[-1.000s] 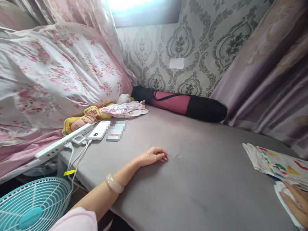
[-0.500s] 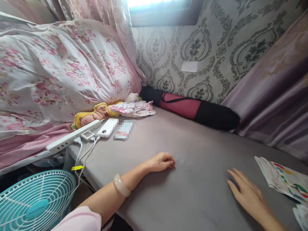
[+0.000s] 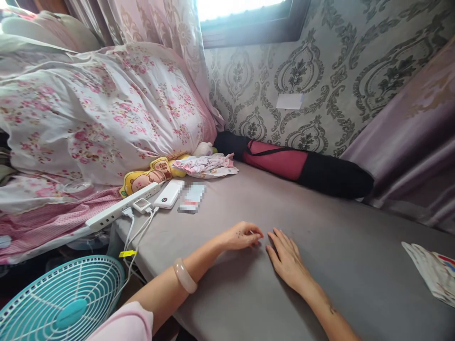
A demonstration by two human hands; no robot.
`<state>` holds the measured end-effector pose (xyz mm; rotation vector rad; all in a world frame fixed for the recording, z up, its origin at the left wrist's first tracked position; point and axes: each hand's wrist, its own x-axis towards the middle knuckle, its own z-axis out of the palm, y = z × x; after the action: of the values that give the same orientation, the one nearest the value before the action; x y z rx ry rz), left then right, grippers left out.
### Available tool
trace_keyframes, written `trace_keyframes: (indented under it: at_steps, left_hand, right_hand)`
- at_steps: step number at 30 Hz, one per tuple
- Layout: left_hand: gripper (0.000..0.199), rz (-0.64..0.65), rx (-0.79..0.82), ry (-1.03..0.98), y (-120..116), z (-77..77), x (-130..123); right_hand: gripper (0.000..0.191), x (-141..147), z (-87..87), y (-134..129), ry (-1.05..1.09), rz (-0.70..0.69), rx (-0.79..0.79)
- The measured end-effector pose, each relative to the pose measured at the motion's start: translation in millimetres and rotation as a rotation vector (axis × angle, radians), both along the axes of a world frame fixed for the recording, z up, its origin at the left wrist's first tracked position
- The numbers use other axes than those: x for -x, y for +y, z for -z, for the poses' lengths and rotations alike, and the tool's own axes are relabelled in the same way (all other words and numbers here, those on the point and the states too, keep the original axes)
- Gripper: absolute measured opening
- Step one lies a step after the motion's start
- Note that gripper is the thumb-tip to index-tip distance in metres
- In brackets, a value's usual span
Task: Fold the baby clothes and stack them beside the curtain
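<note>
My left hand is over the grey sheet, its fingers loosely bent, with a gap by the thumb and nothing seen in it. A pale bangle circles that forearm. Just to the right, my right hand reaches in palm down over the sheet, fingers stretched out and holding nothing. The two sets of fingertips are close together but apart.
A power strip, a white power bank and a blurred-out flat item lie at left. Beyond are crumpled cloth and a black-and-red long bag. Printed packets lie right; a teal fan stands lower left.
My right hand has moved left across the sheet, close to my left hand. The left hand's fingers have loosened slightly. The view has shifted, so the packets sit further right.
</note>
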<state>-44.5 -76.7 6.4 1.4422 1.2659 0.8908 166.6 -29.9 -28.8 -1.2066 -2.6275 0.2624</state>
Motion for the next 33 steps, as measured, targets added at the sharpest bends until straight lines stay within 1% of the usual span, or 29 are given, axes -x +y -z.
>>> trace_keyframes:
  at_steps: [2,4,5,7,8,10,12,15,17,20,22,26,31,33]
  left_hand:
    - [0.026,-0.132,-0.086,0.11,11.4,-10.1,30.8]
    - [0.024,-0.284,-0.163,0.228,25.9,-23.1,70.5]
    - [0.024,-0.393,-0.193,0.314,33.6,-30.7,92.5]
    - [0.018,-0.657,-0.219,0.537,48.0,-47.1,137.6]
    - [0.018,-0.742,-0.222,0.593,54.2,-55.6,159.5]
    - [0.022,-0.852,-0.216,0.67,63.5,-71.7,199.7]
    - [0.022,-0.961,-0.189,0.747,68.9,-84.6,233.1]
    - [0.017,-1.09,-0.12,0.851,73.2,-93.5,267.2]
    - [0.011,-1.098,-0.072,0.905,75.6,-92.2,277.5]
    - [0.017,-1.04,-0.048,1.007,77.2,-82.8,274.2]
    - [0.019,-0.991,-0.098,1.103,75.2,-74.3,263.7]
    - [0.011,-0.909,-0.237,1.258,69.2,-59.8,244.2]
    - [0.025,-0.831,-0.279,1.344,74.3,-50.9,235.1]
    - [0.03,-0.794,-0.331,1.371,78.8,-46.6,229.6]
  right_hand:
    - [0.056,2.2,1.1,-2.2,-0.003,0.011,-0.002]
    - [0.057,2.1,2.8,-3.4,0.008,0.017,-0.009]
    - [0.057,2.0,3.7,-3.8,0.017,0.019,-0.016]
    - [0.057,2.5,5.5,-4.7,0.036,0.025,-0.037]
    - [0.056,3.1,6.2,-5.2,0.046,0.029,-0.049]
    - [0.054,4.4,7.2,-6.0,0.064,0.036,-0.071]
    - [0.052,5.3,7.5,-6.6,0.079,0.045,-0.086]
    - [0.05,5.6,6.6,-7.3,0.08,0.055,-0.103]
    - [0.05,5.1,5.2,-7.8,0.064,0.055,-0.104]
    - [0.05,4.1,2.8,-8.2,0.047,0.051,-0.088]
    - [0.05,3.6,1.5,-8.4,0.052,0.051,-0.082]
    - [0.05,3.5,-0.2,-8.2,0.052,0.048,-0.079]
    - [0.051,4.4,-0.2,-7.8,0.028,0.047,-0.08]
    - [0.05,4.2,0.6,-7.7,0.035,0.047,-0.09]
